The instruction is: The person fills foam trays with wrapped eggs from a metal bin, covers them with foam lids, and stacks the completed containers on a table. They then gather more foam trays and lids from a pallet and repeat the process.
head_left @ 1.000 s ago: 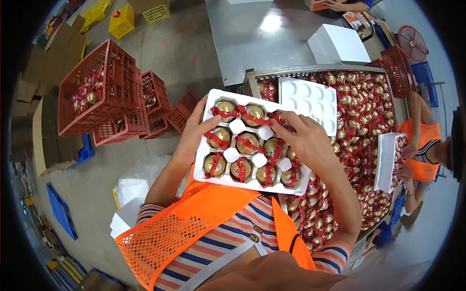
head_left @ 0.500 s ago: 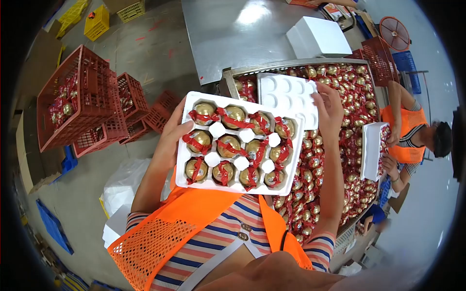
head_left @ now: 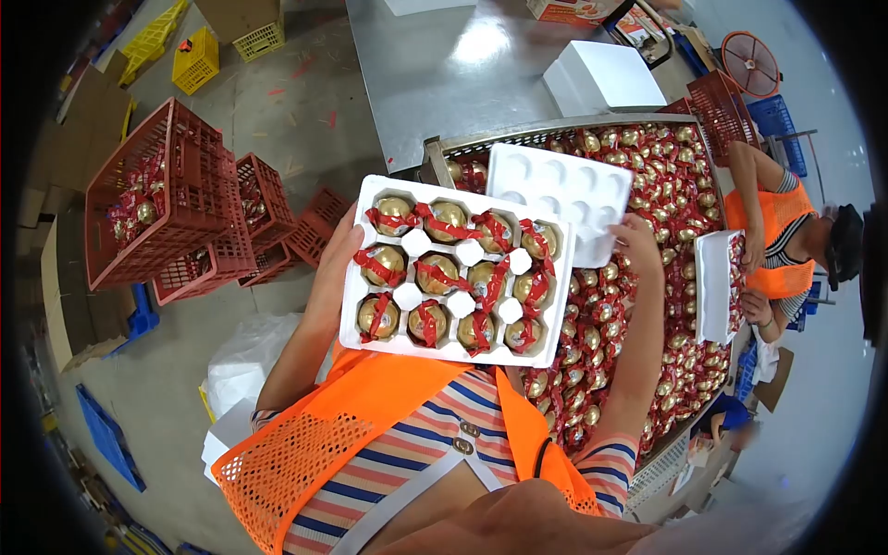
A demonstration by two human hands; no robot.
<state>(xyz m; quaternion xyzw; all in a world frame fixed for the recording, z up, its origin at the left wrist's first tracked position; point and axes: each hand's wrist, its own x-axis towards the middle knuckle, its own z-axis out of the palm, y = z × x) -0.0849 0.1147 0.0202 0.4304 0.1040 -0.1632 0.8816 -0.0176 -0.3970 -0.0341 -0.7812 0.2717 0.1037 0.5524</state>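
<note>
A white foam tray holds several gold balls with red ribbons, each in its own pocket. My left hand grips the tray at its left edge, with the fingers partly behind it. To the right, my right hand is closed on the lower right corner of a thin white foam lid with round dimples. The lid is tilted, and its lower left part passes behind the tray. Under both lies a large metal-edged bin full of the same gold balls and red ribbons.
A metal table with a white foam block stands beyond the bin. Red crates are stacked at the left. At the right, a co-worker in an orange vest holds another white tray over the bin's edge.
My right hand has moved down, and the white lid has shifted right and down with it, tilting differently. The filled tray has moved only slightly.
</note>
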